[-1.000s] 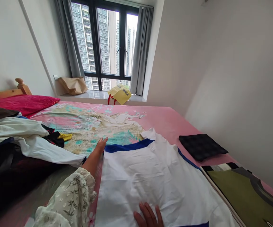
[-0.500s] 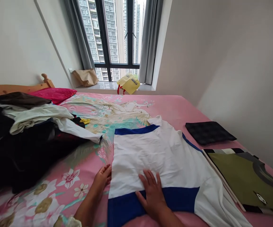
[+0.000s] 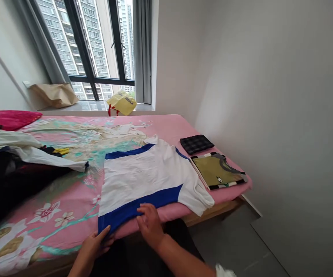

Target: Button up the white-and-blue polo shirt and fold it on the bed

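A white T-shirt with blue side panels [image 3: 143, 175] lies spread flat on the bed, its sleeve reaching the front edge at the right. My left hand [image 3: 94, 244] is at the shirt's near left corner, thumb on top and fingers below, closed on the blue fabric. At the middle of the near blue side, my right hand [image 3: 151, 225] touches the edge with its thumb and fingers apart. Right of the shirt lie a folded olive T-shirt [image 3: 209, 169] with checked trim and a folded black plaid garment [image 3: 196, 144].
A pile of dark and pale clothes [image 3: 16, 177] covers the bed's left side, near a magenta pillow [image 3: 10, 119]. On the windowsill are a brown paper bag [image 3: 55, 95] and a yellow bag [image 3: 122, 102]. Grey floor [image 3: 241, 238] shows beyond the bed's front edge.
The view has turned right and drawn back, showing the bed edge and floor. My left hand moved to the near corner; my right hand slid off the white fabric to the near blue edge.
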`<state>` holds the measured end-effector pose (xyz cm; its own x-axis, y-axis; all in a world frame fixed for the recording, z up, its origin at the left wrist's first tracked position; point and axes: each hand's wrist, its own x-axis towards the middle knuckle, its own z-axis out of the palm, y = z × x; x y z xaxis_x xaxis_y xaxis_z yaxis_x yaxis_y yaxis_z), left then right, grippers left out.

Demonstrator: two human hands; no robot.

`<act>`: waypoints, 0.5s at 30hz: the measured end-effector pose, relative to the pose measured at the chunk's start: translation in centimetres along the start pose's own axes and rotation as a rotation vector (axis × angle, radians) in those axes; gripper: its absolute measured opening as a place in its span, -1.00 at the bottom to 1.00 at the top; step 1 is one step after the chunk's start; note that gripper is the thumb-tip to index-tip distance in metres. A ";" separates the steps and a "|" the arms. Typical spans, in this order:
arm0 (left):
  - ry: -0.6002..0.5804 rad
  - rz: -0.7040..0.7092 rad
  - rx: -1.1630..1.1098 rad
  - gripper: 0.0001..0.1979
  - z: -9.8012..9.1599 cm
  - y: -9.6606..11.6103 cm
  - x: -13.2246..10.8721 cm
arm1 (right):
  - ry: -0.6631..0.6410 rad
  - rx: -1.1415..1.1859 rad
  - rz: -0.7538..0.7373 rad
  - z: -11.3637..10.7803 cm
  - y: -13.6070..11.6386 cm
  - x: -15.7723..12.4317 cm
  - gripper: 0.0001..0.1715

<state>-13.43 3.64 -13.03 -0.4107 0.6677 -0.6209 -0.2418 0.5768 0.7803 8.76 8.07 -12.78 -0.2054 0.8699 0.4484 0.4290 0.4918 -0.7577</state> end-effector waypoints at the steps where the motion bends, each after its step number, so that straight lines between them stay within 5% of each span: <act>1: -0.015 -0.016 -0.006 -0.60 -0.3 -0.6 -0.2 | 0.057 0.068 0.022 -1.3 0.4 -2.2 -0.74; 5: -0.052 -0.037 -0.036 -0.58 -0.9 -1.8 -1.0 | 0.371 0.035 0.242 -8.9 5.7 -9.5 -0.76; 8: -0.019 -0.006 -0.003 -0.59 -0.5 -1.6 -1.7 | 0.532 -0.173 0.310 -15.7 10.5 -10.7 -0.67; 11: 0.010 0.020 0.015 -0.61 -0.3 -0.9 -2.2 | 0.412 -0.431 0.216 -21.0 13.5 -8.8 -0.49; 15: -0.019 -0.016 -0.084 -0.67 -1.2 0.4 -2.5 | 0.184 -0.616 0.090 -24.2 14.9 -4.9 -0.52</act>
<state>-13.54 1.69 -11.06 -0.3892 0.6679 -0.6343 -0.3216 0.5468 0.7731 37.45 10.31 -14.81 -0.0146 0.8590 0.5118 0.8749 0.2587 -0.4093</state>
